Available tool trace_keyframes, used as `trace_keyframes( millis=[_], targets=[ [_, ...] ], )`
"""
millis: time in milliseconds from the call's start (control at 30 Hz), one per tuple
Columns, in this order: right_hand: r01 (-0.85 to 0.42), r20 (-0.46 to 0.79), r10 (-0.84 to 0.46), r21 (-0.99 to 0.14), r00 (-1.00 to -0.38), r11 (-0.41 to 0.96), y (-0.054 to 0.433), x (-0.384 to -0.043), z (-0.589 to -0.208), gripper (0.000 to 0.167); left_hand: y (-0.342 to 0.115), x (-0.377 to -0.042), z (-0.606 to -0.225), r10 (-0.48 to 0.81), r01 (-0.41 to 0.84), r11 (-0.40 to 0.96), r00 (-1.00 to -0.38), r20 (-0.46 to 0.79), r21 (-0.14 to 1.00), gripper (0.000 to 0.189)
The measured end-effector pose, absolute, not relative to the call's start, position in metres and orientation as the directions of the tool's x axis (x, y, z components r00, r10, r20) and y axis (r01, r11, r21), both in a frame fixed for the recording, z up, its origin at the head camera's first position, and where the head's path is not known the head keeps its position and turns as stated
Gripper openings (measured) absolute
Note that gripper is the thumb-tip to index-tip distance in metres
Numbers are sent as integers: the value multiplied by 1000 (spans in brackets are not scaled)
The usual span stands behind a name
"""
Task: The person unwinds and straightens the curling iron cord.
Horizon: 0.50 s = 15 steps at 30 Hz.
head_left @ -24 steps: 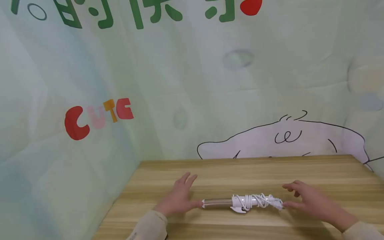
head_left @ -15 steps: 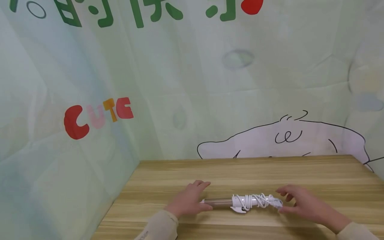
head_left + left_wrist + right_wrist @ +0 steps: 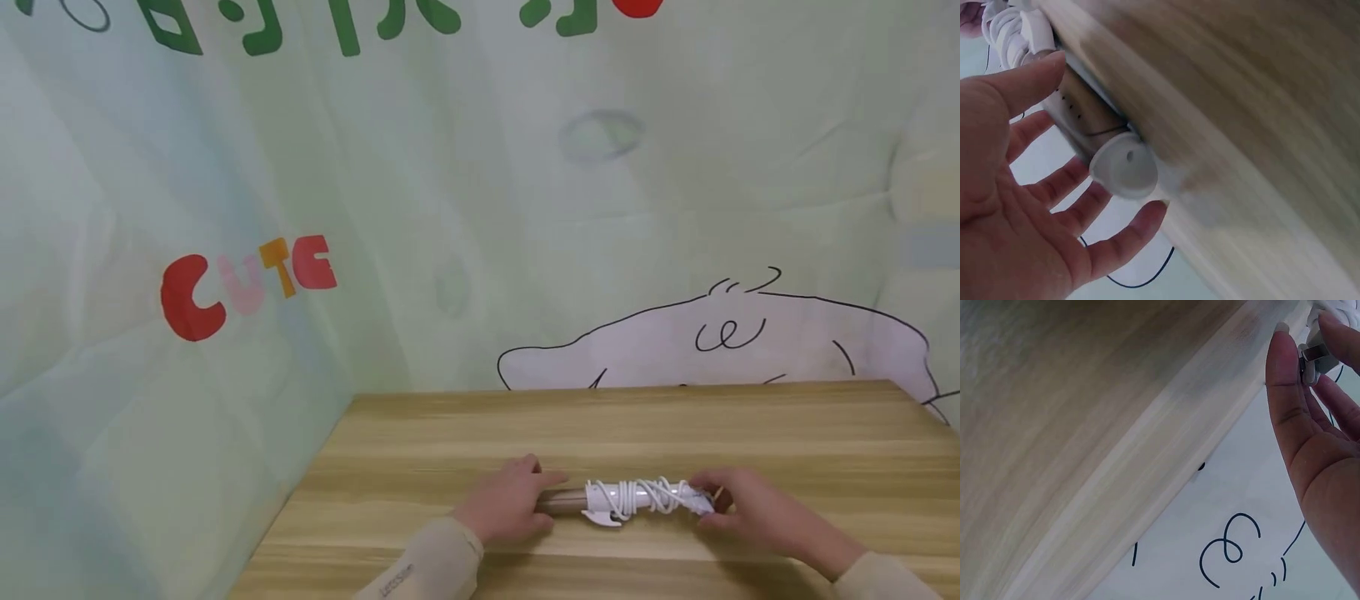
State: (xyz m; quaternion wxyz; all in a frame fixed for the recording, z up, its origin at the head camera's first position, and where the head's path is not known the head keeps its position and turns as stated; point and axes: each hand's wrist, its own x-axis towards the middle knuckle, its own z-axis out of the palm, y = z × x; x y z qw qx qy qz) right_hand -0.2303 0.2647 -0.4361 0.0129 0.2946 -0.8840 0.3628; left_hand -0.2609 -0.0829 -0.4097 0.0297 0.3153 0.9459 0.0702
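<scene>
A curling iron (image 3: 633, 497) lies crosswise on the wooden table (image 3: 420, 425), its white cord wound around the white handle. The barrel (image 3: 564, 501) is rose gold, with a white end cap (image 3: 1125, 167) in the left wrist view. My left hand (image 3: 510, 502) straddles the barrel, thumb on the near side and fingers loosely bent on the far side, with a gap at the little finger. At the handle's other end, my right hand (image 3: 757, 508) pinches the bundled cord and plug between thumb and fingers. The plug's metal prongs (image 3: 1315, 353) show in the right wrist view.
A pale green fabric backdrop (image 3: 465, 208) hangs behind and to the left of the table, printed with a cartoon outline (image 3: 637, 350) and coloured letters. The table's back edge meets the backdrop.
My left hand has slid right along the barrel, from its tip toward the handle. The right hand has drawn slightly left and closed in around the plug end.
</scene>
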Motion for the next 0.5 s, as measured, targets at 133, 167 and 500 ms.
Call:
trace_keyframes(
  millis=[133, 167, 500],
  targets=[
    [-513, 227, -494, -632, -839, 581, 270, -229, -436, 29, -71, -261, -411, 618, 614, 783, -786, -14, 100, 59],
    [-514, 231, -492, -630, -840, 582, 272, -228, -436, 29, -67, -261, -412, 623, 620, 781, -782, -20, 75, 58],
    [-518, 233, -487, -606, -842, 604, 266, -227, -437, 33, -65, -259, -415, 616, 615, 786, -788, 2, 65, 41]
  ],
)
